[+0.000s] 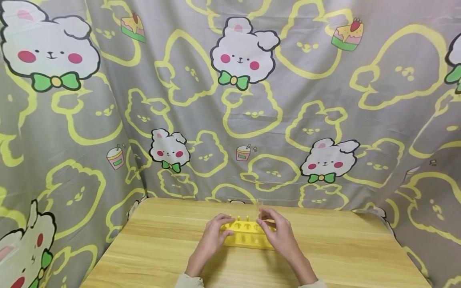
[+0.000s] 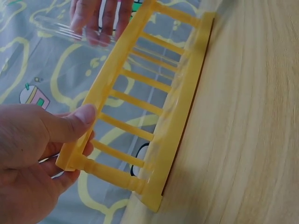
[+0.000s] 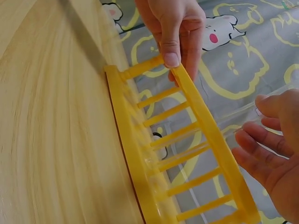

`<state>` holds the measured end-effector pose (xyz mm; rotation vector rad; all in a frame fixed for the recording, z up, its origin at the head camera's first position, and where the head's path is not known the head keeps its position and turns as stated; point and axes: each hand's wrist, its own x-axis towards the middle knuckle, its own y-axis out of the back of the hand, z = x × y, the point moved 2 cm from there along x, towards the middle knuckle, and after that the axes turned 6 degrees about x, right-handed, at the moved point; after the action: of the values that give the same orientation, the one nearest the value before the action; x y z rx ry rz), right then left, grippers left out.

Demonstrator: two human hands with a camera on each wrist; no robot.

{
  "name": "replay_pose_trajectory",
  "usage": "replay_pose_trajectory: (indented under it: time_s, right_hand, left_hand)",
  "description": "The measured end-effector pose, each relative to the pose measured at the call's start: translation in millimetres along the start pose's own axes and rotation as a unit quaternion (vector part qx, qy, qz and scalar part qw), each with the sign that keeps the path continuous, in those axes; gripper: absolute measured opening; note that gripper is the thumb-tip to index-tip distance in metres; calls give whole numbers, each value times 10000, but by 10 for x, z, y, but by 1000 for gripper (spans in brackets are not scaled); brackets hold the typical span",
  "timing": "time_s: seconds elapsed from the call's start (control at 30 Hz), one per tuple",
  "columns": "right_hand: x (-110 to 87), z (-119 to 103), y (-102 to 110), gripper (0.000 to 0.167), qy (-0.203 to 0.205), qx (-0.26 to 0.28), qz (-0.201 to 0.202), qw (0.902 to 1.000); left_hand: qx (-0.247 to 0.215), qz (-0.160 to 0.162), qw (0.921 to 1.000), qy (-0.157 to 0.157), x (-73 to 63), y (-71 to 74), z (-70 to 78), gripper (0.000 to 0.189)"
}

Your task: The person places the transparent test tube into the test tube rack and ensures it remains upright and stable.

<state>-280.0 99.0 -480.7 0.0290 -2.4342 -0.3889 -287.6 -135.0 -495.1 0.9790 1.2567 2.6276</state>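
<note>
A yellow test tube rack [image 1: 248,229] stands on the wooden table, with a row of round holes along its top bar. My left hand [image 1: 214,233] grips the left end of that bar, thumb on the near side and fingers behind, as the left wrist view shows. At the other side my right hand [image 1: 280,232] holds a clear test tube [image 1: 260,203] between thumb and fingers. The tube stands upright through a hole of the rack. Its lower part [image 2: 156,59] shows between the rack's bars in the left wrist view.
Bare wood of the table [image 1: 345,248] surrounds the rack. Behind and at both sides hangs a grey curtain [image 1: 201,116] with rabbit prints. Thin yellow pegs [image 1: 238,218] stick up along the rack's back.
</note>
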Motion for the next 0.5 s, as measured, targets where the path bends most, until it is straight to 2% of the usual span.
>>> replay_pose_trajectory:
  time_s: [0.1,0.33,0.5]
  right_hand:
    - [24,-9,27,33,104,-59,4,9999]
    - [12,-10,163,36,30,-630,-82,9980]
    - [-37,10,309,36,-14,-1118,-144,9936]
  left_hand:
    - [-38,73,9999,-76,10,-2,-24,40]
    - [-134,-23,9999,63,-13,-11,-110,51]
    - [-283,173,9994,-79,-50,70,-219,53]
